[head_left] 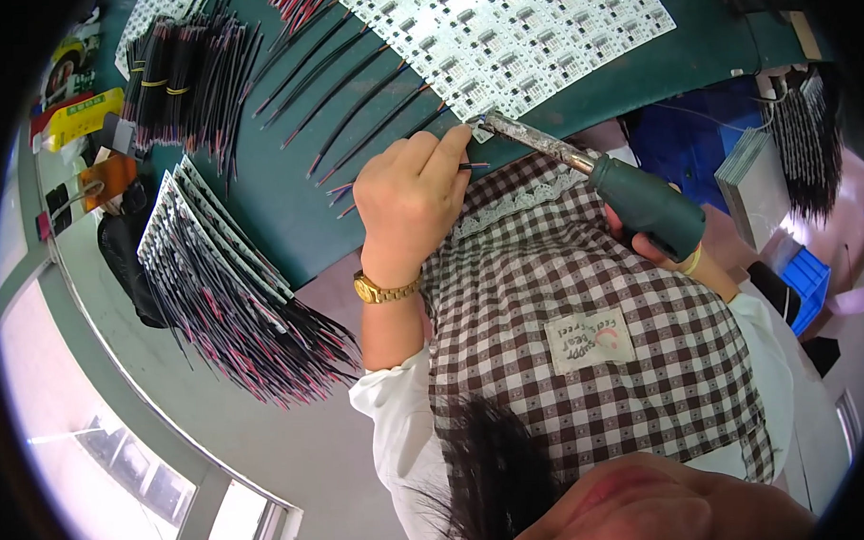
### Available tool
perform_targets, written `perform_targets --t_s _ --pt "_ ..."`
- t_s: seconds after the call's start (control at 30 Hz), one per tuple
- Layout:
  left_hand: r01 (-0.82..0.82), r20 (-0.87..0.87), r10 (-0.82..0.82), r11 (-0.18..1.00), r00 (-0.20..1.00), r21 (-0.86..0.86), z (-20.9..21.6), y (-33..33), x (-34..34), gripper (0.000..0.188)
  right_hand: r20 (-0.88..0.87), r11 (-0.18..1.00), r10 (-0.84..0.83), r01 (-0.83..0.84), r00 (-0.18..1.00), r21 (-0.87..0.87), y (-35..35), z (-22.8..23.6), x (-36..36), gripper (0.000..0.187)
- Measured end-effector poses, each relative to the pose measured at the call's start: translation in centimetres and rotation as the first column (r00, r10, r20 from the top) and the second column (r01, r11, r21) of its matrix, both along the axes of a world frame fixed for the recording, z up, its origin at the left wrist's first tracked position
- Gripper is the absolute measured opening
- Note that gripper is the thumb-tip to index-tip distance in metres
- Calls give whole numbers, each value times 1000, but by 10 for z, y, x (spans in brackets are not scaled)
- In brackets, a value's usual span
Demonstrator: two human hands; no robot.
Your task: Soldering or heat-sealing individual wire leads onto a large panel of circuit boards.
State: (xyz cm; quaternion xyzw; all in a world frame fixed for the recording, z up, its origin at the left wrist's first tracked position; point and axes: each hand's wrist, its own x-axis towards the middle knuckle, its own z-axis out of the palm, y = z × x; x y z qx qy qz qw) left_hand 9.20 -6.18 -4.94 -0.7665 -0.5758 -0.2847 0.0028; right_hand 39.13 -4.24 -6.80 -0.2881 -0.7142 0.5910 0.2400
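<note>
My left hand (410, 196) is closed in a pinch on a thin black wire lead (476, 166), at the near corner of a white circuit board panel (510, 39). The lead's stripped coloured ends poke out beside my fingers. My right hand (645, 243) grips a soldering iron (647, 205) by its dark green handle. The iron's metal shaft points left, and its tip is by my left fingertips at the board's edge; whether it touches the joint cannot be made out. Several black leads (360, 111) fan out from the panel's left edge over the green work surface (283, 218).
Bundled black wires (183, 79) lie at the far left. Finished-looking boards with hanging leads (233, 305) stack over the table's left edge. A yellow box (82, 120) stands beyond them. At right are a blue bin (804, 290) and more stacked boards (752, 183).
</note>
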Motion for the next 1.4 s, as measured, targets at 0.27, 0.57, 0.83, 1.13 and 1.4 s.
perform_targets --t_s 0.27,0.57,0.83,1.13,1.4 --pt "1 29 0 1000 1000 -8 4 0 0 26 -187 985 -69 37 980 -169 -5 5 -3 63" --pt "-23 123 27 999 992 -28 1 -1 5 25 -152 986 -22 -4 988 -169 -3 4 0 71" --pt "-127 80 127 992 989 -5 6 -6 9 20 -252 949 -99 15 963 -315 -9 -4 -7 35" --pt "-140 21 139 990 990 17 1 -9 5 20 -70 958 -67 45 995 -283 -9 11 -9 17" --pt "-138 -49 143 987 989 87 -2 -6 8 26 -11 972 -16 13 1000 -233 -5 11 -5 13"
